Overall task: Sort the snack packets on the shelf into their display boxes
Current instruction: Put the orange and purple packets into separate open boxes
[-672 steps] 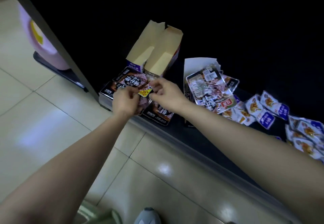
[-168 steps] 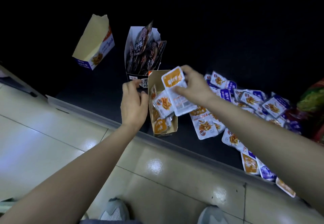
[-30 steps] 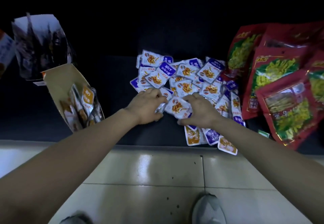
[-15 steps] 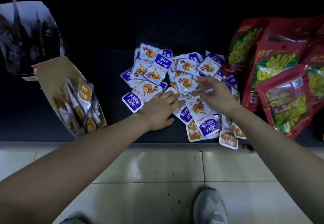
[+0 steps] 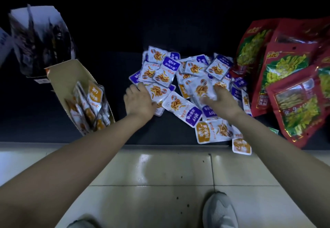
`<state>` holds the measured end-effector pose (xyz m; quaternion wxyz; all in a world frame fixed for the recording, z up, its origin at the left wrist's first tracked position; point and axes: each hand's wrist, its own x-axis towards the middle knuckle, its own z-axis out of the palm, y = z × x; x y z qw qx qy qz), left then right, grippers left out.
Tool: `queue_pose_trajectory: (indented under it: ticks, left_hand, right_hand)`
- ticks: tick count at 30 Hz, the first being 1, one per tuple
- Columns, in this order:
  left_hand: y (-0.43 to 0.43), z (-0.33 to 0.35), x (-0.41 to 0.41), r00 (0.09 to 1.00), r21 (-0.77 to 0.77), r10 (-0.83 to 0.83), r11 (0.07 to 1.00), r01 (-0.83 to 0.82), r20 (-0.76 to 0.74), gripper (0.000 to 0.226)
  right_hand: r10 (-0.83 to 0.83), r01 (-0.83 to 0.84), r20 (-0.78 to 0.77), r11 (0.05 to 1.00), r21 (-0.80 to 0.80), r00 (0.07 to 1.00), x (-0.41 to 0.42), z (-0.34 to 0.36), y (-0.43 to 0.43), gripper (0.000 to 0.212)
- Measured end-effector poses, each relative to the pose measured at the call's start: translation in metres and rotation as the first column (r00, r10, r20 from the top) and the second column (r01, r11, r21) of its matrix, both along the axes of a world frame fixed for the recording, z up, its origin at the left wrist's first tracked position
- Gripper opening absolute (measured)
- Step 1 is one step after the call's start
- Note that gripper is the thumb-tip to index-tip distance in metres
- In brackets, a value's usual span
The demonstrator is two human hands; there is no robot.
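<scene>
Dark shelf point(image 5: 110, 120) carries the mixed packet pile point(image 5: 169, 63). Left hand point(image 5: 139, 101) lies flat on its left edge, gripping nothing; right hand point(image 5: 221, 102) covers a packet point(image 5: 200, 89), hold undeterminable. Recommended: pick out orange packets point(image 5: 210, 132) nearest the right wrist; display box point(image 5: 71, 74) stands left of the left hand.

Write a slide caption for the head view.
Left hand and right hand on a loose pile of snack packets on the dark shelf, a part-filled cardboard display box to their left.
</scene>
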<state>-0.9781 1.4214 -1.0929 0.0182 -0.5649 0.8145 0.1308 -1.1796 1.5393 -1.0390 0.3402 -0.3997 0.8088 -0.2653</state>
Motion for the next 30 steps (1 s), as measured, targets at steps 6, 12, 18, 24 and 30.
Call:
queue_pose_trajectory:
  ticks: [6, 12, 18, 24, 30]
  left_hand:
    - [-0.004, 0.004, 0.005, 0.996, 0.147, 0.067, 0.987, -0.059, -0.053, 0.087]
    - [-0.001, 0.001, 0.010, 0.978, 0.200, 0.103, 0.978, -0.067, -0.180, 0.067]
    - [-0.010, 0.005, 0.010, 0.968, 0.133, 0.056, 0.991, -0.024, -0.244, 0.053]
    - [-0.001, 0.004, 0.003, 0.979, 0.110, -0.082, 0.988, 0.104, -0.184, 0.047]
    - [-0.011, 0.003, 0.009, 0.982, 0.074, -0.063, 0.994, 0.077, -0.178, 0.056]
  right_hand:
    - [0.226, -0.225, 0.008, 0.964, 0.141, 0.974, 0.024, -0.019, -0.020, 0.042]
    - [0.245, -0.242, -0.057, 0.968, 0.060, 0.968, 0.048, -0.044, -0.019, 0.054]
    - [-0.216, 0.264, 0.424, 0.963, -0.058, 0.879, 0.015, -0.025, -0.031, 0.058]
    - [-0.254, 0.309, 0.511, 0.951, -0.024, 0.821, 0.034, -0.029, -0.045, 0.011]
    - [-0.088, 0.106, 0.233, 0.992, -0.066, 0.969, 0.055, -0.047, -0.044, 0.015]
